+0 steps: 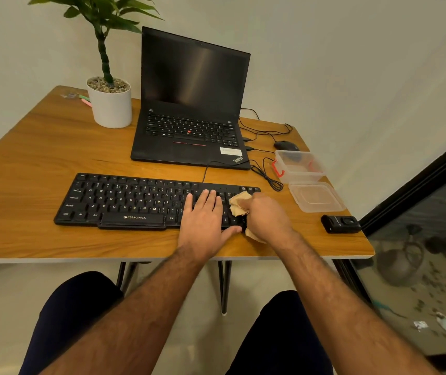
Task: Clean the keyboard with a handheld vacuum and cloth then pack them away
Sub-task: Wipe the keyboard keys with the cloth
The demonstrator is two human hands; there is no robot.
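- Wooden table (40,147) against a pale wall fills the head view; a glass door runs along the right edge.
- At the far side stand a potted plant (111,101) on the left and an open laptop (192,109) in the middle, its screen dark.
- Keyboard (124,198) lies near the front edge, its cable running back toward the laptop.
- Left hand (202,220) rests flat on the right part of the keyboard, fingers straight and spread, holding nothing; it looks to be steadying the board.
- Right hand (266,215) is curled round a crumpled tan cloth (239,203) and presses it on the keys at the keyboard's right end.
- To the right, well apart from the hands, sit an open clear box (299,166) with red latches, its lid (316,197) just nearer, and a small black vacuum (340,224) near the corner. A mouse (286,145) lies beyond the box.
- Judgement: the cloth is soft and light, easily bunched, so gripping it in a wad suits wiping between keys.
- The keyboard looks light and stiff and may slide, so pressing down on it seems wise.
- The vacuum looks small and rigid; take it round its body.
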